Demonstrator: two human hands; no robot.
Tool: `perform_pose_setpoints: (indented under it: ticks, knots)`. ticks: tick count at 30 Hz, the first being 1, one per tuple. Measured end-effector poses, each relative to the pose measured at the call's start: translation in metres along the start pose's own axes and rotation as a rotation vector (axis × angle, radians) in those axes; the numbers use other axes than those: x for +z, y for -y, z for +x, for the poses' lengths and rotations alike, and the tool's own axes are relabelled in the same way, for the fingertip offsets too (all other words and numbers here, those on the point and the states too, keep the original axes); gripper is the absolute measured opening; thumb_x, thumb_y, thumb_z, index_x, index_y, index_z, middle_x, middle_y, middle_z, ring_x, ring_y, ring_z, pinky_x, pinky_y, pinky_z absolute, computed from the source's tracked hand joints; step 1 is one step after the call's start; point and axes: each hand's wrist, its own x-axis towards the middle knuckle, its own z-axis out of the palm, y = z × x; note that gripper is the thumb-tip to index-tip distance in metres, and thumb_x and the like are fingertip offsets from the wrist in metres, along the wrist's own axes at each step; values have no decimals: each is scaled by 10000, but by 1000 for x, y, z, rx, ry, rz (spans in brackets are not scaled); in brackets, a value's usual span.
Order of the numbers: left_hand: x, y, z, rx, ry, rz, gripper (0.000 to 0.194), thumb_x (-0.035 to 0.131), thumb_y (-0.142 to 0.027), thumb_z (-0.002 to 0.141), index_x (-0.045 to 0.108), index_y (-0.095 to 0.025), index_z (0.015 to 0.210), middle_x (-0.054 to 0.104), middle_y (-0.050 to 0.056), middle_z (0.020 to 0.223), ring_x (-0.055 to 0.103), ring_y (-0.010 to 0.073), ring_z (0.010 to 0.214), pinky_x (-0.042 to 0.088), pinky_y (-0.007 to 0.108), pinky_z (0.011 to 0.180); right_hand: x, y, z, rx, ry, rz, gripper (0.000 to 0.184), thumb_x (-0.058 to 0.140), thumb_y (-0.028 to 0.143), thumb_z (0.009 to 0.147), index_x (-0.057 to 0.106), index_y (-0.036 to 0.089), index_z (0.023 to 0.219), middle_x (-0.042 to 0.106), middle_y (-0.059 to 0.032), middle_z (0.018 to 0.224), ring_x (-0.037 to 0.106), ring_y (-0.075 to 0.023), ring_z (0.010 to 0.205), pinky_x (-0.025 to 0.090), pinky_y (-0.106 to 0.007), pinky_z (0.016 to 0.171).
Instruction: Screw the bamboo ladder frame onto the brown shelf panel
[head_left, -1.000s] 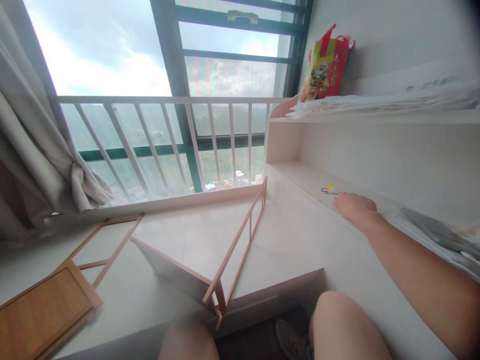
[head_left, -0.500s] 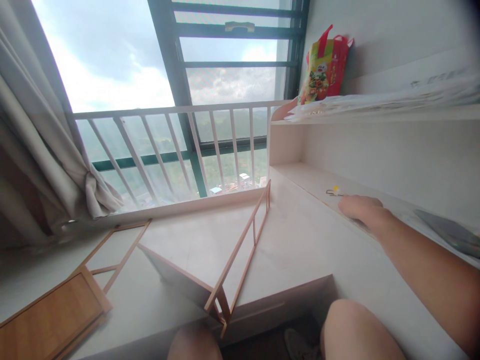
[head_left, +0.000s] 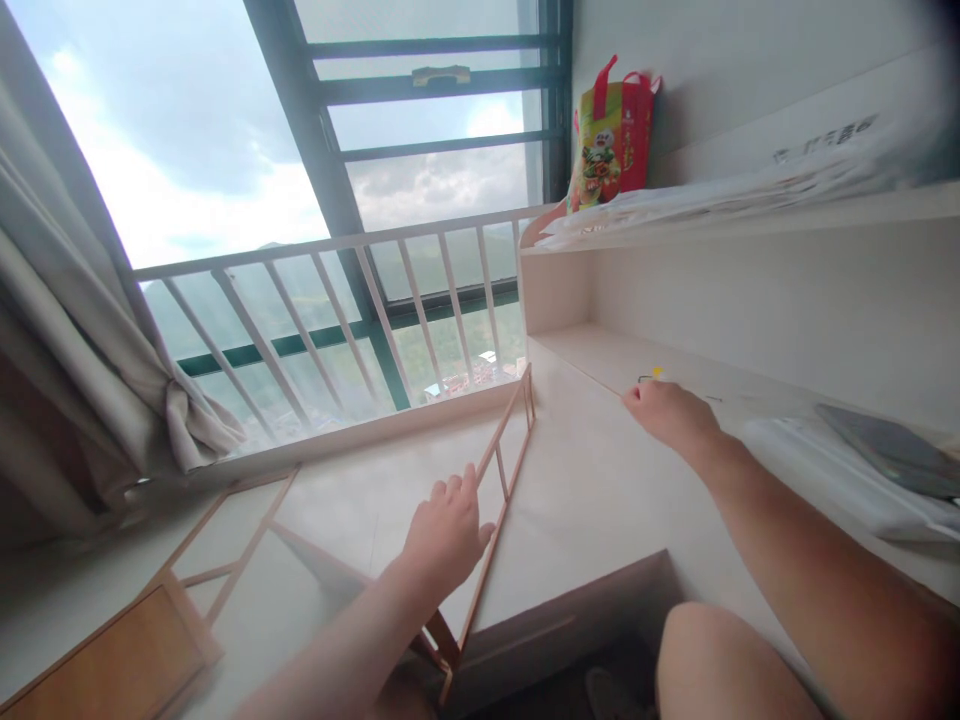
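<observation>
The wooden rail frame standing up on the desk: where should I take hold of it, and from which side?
Probably the top bar of the wooden rail frame, gripped from above near its near end. The frame stands on edge with that long thin bar uppermost and clear, and the left hand is already over it. The right hand is away at the shelf ledge.
</observation>
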Motion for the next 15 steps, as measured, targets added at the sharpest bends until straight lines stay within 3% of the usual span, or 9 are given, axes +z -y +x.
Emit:
perform_pose_setpoints:
  ticks: [2, 5, 11, 15]
  knots:
    - [17, 12, 8, -31, 87, 42, 681, 605, -295, 884, 375, -96, 1493, 683, 215, 1166, 644, 382, 1101, 532, 479, 864, 14, 16, -14, -44, -16, 70, 369, 411, 337, 938, 712, 129, 885, 688, -155, 817, 612, -211, 727, 329, -287, 630]
    - [32, 34, 11, -76, 181, 94, 389, 517, -228, 904, 545, -126, 1278, 728, 176, 939, 716, 344, 881, 539, 436, 744, 49, 37, -35, -141, -1, 206, 372, 383, 333, 953, 656, 147, 783, 657, -111, 744, 529, -163, 647, 267, -285, 595]
    - [25, 78, 21, -91, 241, 174, 227, 431, -240, 945, 540, -192, 1138, 722, 133, 935, 715, 278, 863, 507, 356, 736, 140, 57, -76, -225, 95, 455, 377, 327, 315, 984, 532, 175, 700, 562, -48, 621, 441, -140, 579, 240, -278, 585]
    - [20, 102, 10, -86, 306, 192, 201, 461, -280, 949, 524, -226, 1133, 728, 111, 989, 714, 269, 915, 497, 326, 751, 173, 62, -89, -258, 146, 579, 381, 292, 363, 1013, 505, 188, 749, 524, -27, 602, 450, -150, 571, 246, -273, 587]
